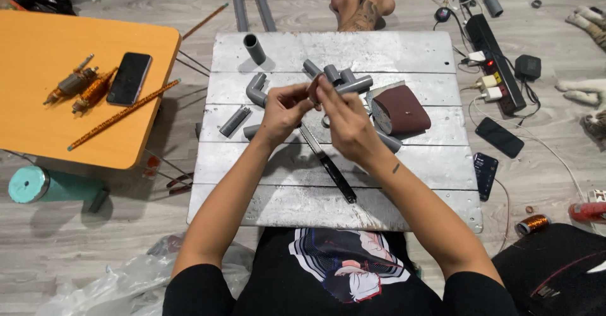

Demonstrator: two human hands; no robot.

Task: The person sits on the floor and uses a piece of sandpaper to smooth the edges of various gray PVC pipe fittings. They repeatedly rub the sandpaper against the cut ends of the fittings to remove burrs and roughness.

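We count two hands, left hand point(282, 109) and right hand point(344, 119), over one white board point(328, 183). We see three phones: one on the orange table point(38, 133), phone point(129, 78), and two on the floor point(499, 137) point(485, 174). There are two coil-wound tools point(71, 84) point(93, 91), one sandpaper roll point(401, 110), one power strip point(495, 60), one teal bottle point(53, 185), one black-handled knife point(328, 163).

Both hands point(315, 105) pinch something small, perhaps pipe.
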